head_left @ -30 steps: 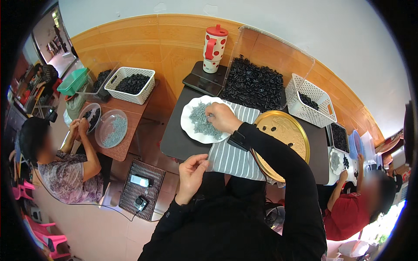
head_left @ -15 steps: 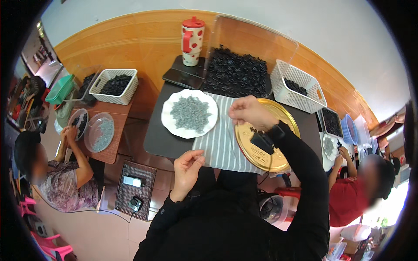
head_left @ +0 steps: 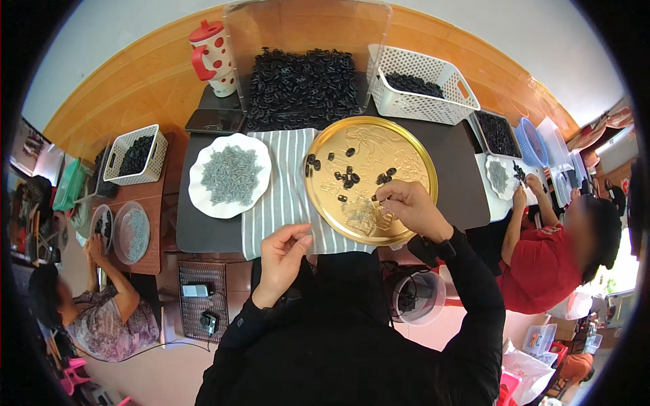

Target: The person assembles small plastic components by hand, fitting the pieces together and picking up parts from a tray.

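My left hand (head_left: pixel 283 260) hovers at the front edge of a grey-and-white striped cloth (head_left: pixel 281 179), thumb and fingertips pinched together; anything between them is too small to make out. Over the front right of a round gold tray (head_left: pixel 321 213), my right hand (head_left: pixel 414 208) is closed in a pinch. A small black part sits right by its fingertips, and I cannot tell whether it is gripped. Several small black oval parts (head_left: pixel 350 179) lie scattered on the tray. Left of the cloth, a white scalloped plate (head_left: pixel 196 193) holds a heap of small grey pieces (head_left: pixel 232 174).
Behind the tray stand a clear bin (head_left: pixel 308 30) of black parts and a white perforated basket (head_left: pixel 423 108). A phone (head_left: pixel 215 122) and a red-lidded tumbler (head_left: pixel 215 61) are at back left. One person (head_left: pixel 115 311) works at left, another (head_left: pixel 548 254) at right.
My view has shifted, so the table sits further left. My right hand has moved from above the cloth to the tray's front right, uncovering the black parts. My left hand stays pinched.
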Action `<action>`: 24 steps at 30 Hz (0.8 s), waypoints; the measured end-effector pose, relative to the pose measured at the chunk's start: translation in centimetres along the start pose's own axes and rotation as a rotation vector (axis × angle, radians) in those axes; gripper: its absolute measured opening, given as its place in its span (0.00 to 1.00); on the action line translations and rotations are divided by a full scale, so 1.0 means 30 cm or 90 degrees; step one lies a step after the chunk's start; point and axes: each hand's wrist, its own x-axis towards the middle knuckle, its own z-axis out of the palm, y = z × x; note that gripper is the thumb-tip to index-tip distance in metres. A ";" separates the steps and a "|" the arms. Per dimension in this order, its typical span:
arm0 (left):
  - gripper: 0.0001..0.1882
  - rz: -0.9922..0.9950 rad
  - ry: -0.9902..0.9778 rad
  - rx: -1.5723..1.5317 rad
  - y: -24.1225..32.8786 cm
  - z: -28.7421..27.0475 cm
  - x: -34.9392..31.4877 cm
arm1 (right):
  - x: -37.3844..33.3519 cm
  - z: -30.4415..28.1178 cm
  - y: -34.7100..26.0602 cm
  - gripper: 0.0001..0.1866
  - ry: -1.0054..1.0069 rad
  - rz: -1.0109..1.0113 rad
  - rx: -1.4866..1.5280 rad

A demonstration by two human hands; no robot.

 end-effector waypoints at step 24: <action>0.11 -0.030 -0.041 0.083 0.041 0.159 0.008 | -0.110 -0.050 0.071 0.06 0.064 -0.257 -0.343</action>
